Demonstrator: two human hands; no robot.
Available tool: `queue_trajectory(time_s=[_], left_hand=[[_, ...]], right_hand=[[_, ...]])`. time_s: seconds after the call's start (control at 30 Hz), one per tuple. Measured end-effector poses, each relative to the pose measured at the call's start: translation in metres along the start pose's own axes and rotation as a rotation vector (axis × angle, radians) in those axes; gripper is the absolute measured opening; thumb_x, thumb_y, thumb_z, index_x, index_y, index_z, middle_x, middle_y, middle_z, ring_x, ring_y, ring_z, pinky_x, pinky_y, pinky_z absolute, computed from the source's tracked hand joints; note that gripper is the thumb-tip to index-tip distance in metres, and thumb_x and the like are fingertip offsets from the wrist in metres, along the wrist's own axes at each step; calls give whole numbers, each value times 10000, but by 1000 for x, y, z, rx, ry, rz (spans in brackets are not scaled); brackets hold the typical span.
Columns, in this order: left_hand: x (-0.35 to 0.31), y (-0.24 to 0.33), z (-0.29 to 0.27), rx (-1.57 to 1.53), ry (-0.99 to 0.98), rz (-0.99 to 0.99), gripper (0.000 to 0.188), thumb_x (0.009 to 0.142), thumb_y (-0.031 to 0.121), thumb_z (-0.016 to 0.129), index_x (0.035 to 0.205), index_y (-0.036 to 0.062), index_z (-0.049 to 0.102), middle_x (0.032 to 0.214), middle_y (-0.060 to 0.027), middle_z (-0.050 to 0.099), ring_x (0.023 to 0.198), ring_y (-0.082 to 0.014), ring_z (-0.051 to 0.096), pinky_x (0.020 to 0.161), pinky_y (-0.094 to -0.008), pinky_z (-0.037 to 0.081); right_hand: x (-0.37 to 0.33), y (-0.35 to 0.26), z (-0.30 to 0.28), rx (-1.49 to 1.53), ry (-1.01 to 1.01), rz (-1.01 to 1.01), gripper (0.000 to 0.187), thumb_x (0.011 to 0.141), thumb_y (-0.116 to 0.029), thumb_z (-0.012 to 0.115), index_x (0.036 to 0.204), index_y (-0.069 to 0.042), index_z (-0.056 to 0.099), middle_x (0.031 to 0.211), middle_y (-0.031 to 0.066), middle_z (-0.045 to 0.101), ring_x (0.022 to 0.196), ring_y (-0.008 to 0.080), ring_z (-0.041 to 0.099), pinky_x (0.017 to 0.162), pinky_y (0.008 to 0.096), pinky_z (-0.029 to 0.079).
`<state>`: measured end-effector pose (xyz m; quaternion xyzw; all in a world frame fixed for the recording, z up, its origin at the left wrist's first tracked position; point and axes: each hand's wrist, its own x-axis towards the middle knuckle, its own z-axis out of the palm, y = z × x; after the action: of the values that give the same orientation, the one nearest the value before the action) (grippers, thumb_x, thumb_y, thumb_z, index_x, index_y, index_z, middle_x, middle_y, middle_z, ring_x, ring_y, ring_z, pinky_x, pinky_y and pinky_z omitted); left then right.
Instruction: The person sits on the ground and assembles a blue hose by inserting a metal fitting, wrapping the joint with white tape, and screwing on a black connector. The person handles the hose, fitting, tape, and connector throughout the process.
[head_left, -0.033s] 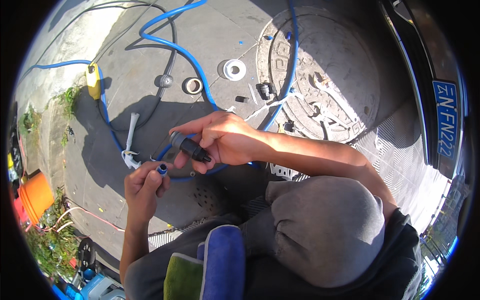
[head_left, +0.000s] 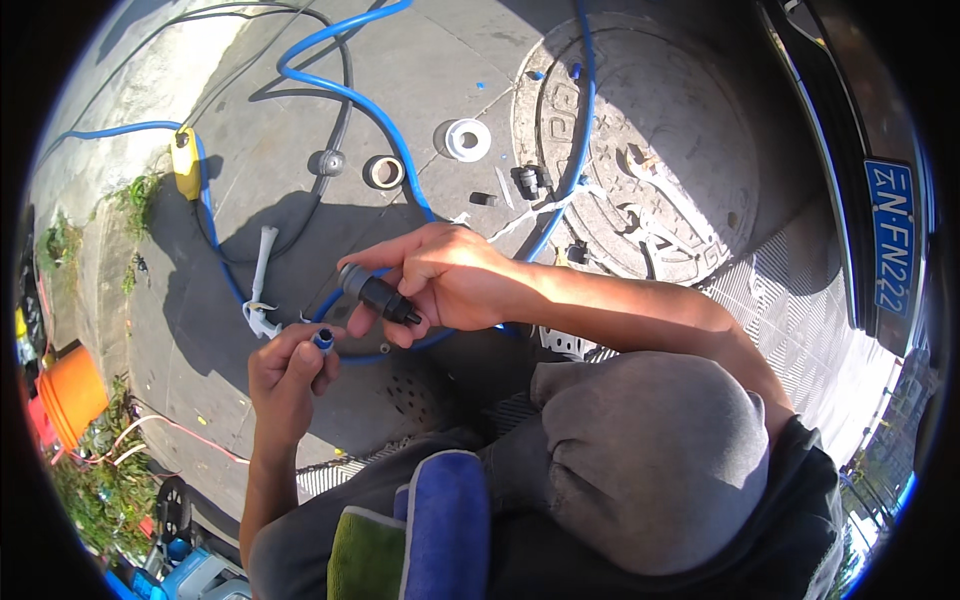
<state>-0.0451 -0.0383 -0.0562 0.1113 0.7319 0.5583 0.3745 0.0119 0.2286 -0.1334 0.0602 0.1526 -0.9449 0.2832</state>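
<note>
My left hand (head_left: 285, 385) is closed on the end of a blue hose (head_left: 323, 338), pinched between thumb and fingers with its dark open end showing. Held in my right hand (head_left: 455, 280) is a black cylindrical fitting (head_left: 375, 293), ribbed at its wide end and narrowing to a tip. It is tilted, the tip toward the lower right. A short gap separates the hose end from the fitting. A pale long-handled tool (head_left: 264, 270) lies on the paving just beyond my left hand.
Ahead lie a white tape roll (head_left: 467, 140), a beige tape roll (head_left: 385, 172), a dark fitting (head_left: 530, 180) and blue hose (head_left: 385, 120). Wrenches (head_left: 665, 185) rest on a round manhole cover (head_left: 720, 120). A yellow box (head_left: 186, 165) on cable is at left; a car bumper (head_left: 825, 150) at right.
</note>
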Motion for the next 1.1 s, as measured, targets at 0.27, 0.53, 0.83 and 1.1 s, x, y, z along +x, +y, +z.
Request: queue_trajectory(time_s=[0.27,0.53,0.83,1.1], left_hand=[[-2,0,-3,7,9,2,462,1083,417,611,1124,-27,735,701,-18,597,599,-64,481,547,-227,349],[-1,1,0,1,16,-11,456,1082,408,615,1138,-29,732,706,-21,598,613,-66,484,558,-227,353],[1,0,0,-15,3,-4,448,1083,400,619,1147,-29,731,713,-19,602,609,-63,477,549,-224,345],[1,2,0,11,-15,-1,449,1114,386,568,1156,-38,708,722,-37,610,598,-71,484,527,-223,348]], right_hand=[[2,2,-1,2,-4,4,715,877,12,426,1576,139,354,1179,392,670,792,348,689,776,424,576],[-1,1,-2,-3,-4,-3,713,877,7,428,1576,135,361,1179,389,674,785,345,690,775,419,578],[-3,1,-1,-21,8,-7,704,880,8,418,1571,134,372,1176,389,674,793,340,687,780,419,575],[-3,1,-3,-38,1,17,696,882,-13,416,1569,102,406,1218,386,668,815,326,678,793,413,557]])
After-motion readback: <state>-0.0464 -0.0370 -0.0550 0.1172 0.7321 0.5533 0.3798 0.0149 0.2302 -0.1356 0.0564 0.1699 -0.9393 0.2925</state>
